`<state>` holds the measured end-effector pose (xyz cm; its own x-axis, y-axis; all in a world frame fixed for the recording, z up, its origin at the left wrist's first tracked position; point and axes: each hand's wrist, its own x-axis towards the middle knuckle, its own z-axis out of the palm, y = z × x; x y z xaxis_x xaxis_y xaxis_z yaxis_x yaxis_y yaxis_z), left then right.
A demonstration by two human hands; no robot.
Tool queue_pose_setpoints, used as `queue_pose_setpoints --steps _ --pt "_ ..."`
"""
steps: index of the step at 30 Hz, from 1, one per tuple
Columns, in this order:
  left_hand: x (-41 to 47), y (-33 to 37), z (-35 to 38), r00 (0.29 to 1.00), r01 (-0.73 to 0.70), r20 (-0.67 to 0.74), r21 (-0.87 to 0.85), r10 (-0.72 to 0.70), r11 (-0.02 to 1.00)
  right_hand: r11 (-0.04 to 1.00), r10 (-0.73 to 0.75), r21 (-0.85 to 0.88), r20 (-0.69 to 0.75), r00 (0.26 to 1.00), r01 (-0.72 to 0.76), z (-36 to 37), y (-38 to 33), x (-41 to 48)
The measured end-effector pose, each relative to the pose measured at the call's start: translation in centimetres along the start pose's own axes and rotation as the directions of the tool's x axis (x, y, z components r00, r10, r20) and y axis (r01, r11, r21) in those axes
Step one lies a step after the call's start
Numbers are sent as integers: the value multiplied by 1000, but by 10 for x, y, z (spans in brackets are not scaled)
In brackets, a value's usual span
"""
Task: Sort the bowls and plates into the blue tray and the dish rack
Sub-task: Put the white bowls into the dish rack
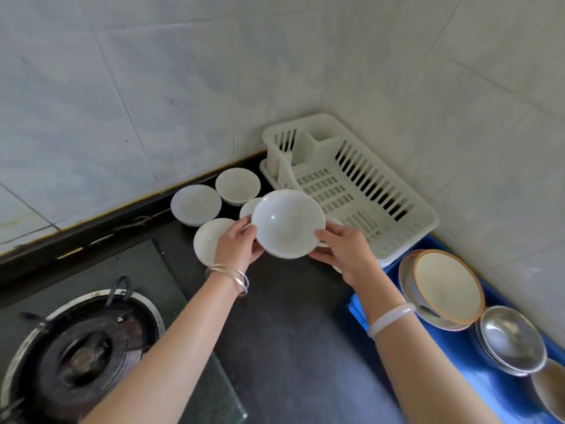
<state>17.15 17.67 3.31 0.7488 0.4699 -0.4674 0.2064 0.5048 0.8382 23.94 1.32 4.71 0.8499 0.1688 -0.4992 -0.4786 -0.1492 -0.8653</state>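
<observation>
We count four white ceramic bowls resting on the dark countertop (pixel 290 316): the rear bowl (pixel 238 185) near the wall, the left bowl (pixel 195 204), the front bowl (pixel 209 240) partly behind our left wrist, and a fourth bowl (pixel 248 208) mostly hidden. A fifth, the shallow white bowl (pixel 287 223), is lifted above them, held between both hands. Our left hand (pixel 238 244) grips its left rim, thumb on top and fingers curled beneath; our right hand (pixel 344 249) clasps the right rim the same way, fingers narrow around the edge. Another white piece peeks out under the right hand, too hidden to identify.

The empty white plastic dish rack (pixel 406 221) sits in the tiled corner, just beyond the held bowl. To its right, the blue plastic tray (pixel 477 390) carries one cream plate with an orange rim (pixel 448 286) leaning on a paler dish, then a stack of shiny steel plates (pixel 509 339), count unclear.

A black gas burner (pixel 82 356) lies at lower left. Silver bangles (pixel 232 278) circle the left wrist; a pale bangle (pixel 391 318) circles the right.
</observation>
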Motion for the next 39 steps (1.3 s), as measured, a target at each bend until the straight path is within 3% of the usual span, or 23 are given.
queue_pose_setpoints --steps 7,13,22,31,39 --pt "76 35 115 996 -25 93 111 15 993 998 -2 57 -73 997 6 -56 -74 74" --pt "143 23 170 986 65 133 243 -99 968 992 86 106 -118 989 -73 -79 -81 149" --pt "204 -2 193 950 250 111 283 -291 926 986 158 84 -253 954 -141 -75 -47 227" --pt "237 -12 198 955 220 135 275 -264 936 998 59 22 -302 952 -55 -72 -37 261" --pt "239 -14 197 952 221 143 285 -269 933 986 152 108 -266 952 -128 -67 -44 250"
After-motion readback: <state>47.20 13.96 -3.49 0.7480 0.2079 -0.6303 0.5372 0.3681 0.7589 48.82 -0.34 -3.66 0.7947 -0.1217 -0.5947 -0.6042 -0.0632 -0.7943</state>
